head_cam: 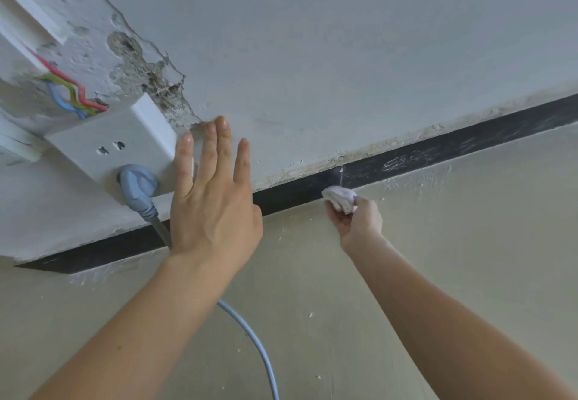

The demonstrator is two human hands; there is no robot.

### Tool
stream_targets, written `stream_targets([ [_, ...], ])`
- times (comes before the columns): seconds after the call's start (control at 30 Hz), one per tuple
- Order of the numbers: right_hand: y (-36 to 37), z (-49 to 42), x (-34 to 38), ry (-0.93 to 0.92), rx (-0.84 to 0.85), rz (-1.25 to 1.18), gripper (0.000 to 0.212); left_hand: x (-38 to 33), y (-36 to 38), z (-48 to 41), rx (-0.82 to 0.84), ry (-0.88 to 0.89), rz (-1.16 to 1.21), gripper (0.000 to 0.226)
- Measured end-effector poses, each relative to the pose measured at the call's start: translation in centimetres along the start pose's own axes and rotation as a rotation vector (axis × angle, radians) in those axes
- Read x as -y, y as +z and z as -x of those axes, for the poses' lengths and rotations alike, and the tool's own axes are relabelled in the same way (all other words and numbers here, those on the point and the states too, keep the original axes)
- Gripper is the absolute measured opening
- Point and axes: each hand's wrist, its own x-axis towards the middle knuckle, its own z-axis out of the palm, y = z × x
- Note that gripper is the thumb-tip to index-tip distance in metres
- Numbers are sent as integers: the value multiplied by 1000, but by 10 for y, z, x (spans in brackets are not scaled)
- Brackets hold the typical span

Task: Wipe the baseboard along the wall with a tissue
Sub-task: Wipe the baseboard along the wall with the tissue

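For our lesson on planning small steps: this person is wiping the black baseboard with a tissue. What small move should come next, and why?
Probably slide the tissue rightward along the baseboard. The right hand grips it against the strip, and white dusty smears show just to its right, while the stretch to its left looks darker and cleaner.

The baseboard (438, 151) is a flat black strip running slantwise along the foot of the white wall (344, 55). Chalky pale smears cover its right stretch, while the part to the left looks darker and cleaner. The tissue (339, 198), a crumpled white wad pinched in the right hand (356, 221), touches the strip's lower edge.
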Motion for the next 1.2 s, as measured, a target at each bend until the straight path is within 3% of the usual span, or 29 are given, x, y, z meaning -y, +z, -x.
stream_targets([
  [0.2,12,5,-44,191,211,353,36,-17,-1,-8,-157,62,173,77],
  [0.37,31,3,-41,161,266,429,25,-23,9,-29,-214,80,225,82],
  [0.5,30,-16,-6,83,186,371,40,-21,20,-33,-196,79,213,81],
  [0.77,-5,-22,18,-13,-13,-83,25,-15,30,-33,-206,93,189,91],
  [0.83,-2,-13,-8,93,50,-3,32,-15,33,-33,-205,96,188,96],
  [0.93,17,14,-42,263,226,320,30,-14,34,-34,-218,100,204,99],
  [1.03,36,27,-39,264,318,397,29,-13,34,-35,-226,115,201,96],
  [1.2,41,19,14,177,167,283,25,-12,36,-34,-224,124,233,94],
])
